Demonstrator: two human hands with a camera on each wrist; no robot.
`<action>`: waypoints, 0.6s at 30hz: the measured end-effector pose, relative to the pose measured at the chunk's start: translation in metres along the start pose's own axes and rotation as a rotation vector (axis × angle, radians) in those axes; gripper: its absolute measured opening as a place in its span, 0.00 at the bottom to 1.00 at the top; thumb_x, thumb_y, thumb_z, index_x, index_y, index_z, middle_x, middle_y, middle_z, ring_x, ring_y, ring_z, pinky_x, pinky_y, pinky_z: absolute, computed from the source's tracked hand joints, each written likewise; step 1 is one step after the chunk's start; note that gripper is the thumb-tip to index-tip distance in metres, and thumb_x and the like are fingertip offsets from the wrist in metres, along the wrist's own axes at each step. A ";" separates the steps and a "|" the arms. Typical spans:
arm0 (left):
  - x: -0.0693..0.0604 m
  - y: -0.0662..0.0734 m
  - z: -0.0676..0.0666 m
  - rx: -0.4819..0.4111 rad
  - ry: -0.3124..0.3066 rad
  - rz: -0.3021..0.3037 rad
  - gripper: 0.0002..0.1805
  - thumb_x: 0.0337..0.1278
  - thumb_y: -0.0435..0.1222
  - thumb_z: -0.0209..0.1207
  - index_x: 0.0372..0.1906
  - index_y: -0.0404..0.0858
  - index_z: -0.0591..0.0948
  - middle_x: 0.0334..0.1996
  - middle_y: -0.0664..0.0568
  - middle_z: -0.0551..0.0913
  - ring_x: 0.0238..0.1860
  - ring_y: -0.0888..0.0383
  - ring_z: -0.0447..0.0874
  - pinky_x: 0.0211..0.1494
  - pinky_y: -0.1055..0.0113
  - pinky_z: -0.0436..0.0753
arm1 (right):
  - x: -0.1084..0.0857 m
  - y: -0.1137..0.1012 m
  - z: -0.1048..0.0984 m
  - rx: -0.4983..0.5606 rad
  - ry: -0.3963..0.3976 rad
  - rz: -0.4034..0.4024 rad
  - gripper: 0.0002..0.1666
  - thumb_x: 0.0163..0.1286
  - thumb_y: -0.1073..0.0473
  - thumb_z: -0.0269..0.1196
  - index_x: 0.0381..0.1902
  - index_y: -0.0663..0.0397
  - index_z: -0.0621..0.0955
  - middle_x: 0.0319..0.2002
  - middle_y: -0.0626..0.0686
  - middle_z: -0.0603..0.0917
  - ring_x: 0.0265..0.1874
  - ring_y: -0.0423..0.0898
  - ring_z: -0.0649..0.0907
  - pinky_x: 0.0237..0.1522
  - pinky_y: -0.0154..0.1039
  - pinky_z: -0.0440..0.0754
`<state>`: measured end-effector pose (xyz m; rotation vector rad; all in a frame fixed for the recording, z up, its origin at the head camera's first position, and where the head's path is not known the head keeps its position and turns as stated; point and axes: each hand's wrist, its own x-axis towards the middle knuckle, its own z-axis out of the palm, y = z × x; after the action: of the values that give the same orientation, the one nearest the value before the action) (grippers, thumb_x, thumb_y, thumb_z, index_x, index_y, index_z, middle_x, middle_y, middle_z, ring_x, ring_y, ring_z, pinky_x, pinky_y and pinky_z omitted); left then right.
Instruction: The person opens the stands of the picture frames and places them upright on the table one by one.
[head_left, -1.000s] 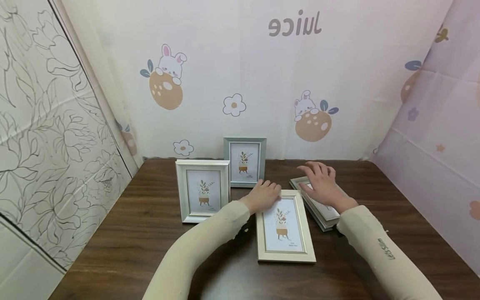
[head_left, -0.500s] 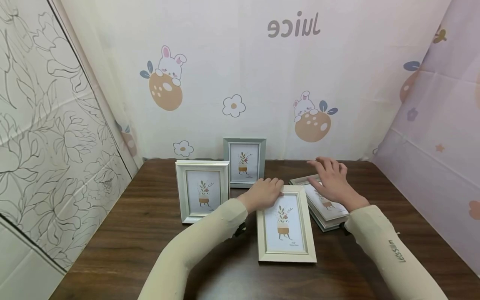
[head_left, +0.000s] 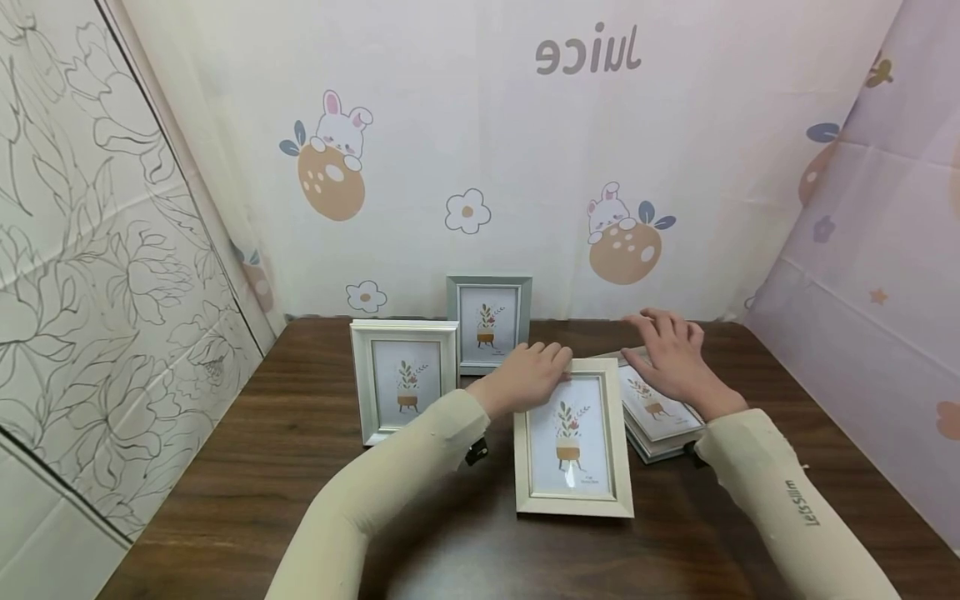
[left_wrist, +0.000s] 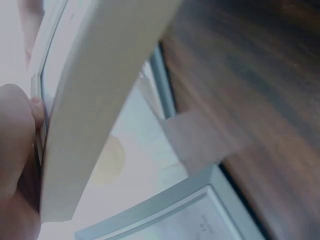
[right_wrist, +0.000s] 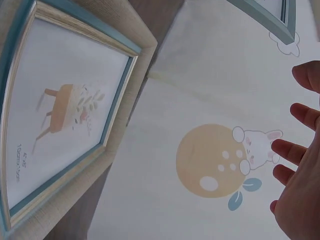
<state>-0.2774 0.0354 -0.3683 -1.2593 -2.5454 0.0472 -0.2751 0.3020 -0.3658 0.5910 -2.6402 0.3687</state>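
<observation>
A cream picture frame (head_left: 573, 508) leans back at the middle of the table, its top edge raised. The left hand (head_left: 525, 379) grips its upper left corner; in the left wrist view the fingers (left_wrist: 37, 112) curl round the edge of the cream frame (left_wrist: 90, 115). Over a stack of frames (head_left: 660, 412) at the right, the right hand (head_left: 678, 358) hovers with fingers spread, holding nothing. The right wrist view shows that hand (right_wrist: 300, 150) apart from a framed picture (right_wrist: 75, 95).
A white frame (head_left: 362, 383) stands upright left of the left hand, and a grey-green frame (head_left: 452, 296) stands behind it near the back edge of the brown table (head_left: 247, 467). A printed curtain (head_left: 480, 150) hangs behind the table.
The top of the cream frame has risen with the left hand, tilting it up from the table. The right hand has shifted rightward, uncovering more of the stack.
</observation>
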 end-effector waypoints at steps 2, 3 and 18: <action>-0.001 0.000 -0.007 0.013 0.018 0.011 0.11 0.79 0.45 0.42 0.46 0.42 0.70 0.34 0.55 0.70 0.31 0.59 0.66 0.32 0.70 0.63 | 0.000 0.000 -0.002 0.002 0.006 0.002 0.29 0.70 0.57 0.61 0.65 0.56 0.67 0.65 0.70 0.60 0.63 0.71 0.56 0.53 0.70 0.47; -0.001 -0.001 -0.010 0.020 0.024 0.015 0.11 0.79 0.45 0.42 0.46 0.42 0.69 0.34 0.55 0.70 0.31 0.59 0.66 0.32 0.70 0.63 | 0.000 0.000 -0.003 0.001 0.008 0.003 0.29 0.70 0.57 0.61 0.65 0.56 0.67 0.65 0.70 0.60 0.63 0.71 0.56 0.53 0.70 0.47; -0.009 -0.003 -0.046 0.100 0.197 0.155 0.10 0.77 0.44 0.45 0.43 0.41 0.69 0.34 0.55 0.69 0.33 0.58 0.66 0.37 0.69 0.64 | -0.004 0.002 -0.006 0.013 0.024 0.004 0.28 0.68 0.59 0.56 0.65 0.58 0.67 0.65 0.70 0.60 0.64 0.70 0.55 0.54 0.70 0.46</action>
<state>-0.2617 0.0213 -0.3262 -1.3487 -2.2488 0.0781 -0.2706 0.3069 -0.3629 0.5827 -2.6180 0.3925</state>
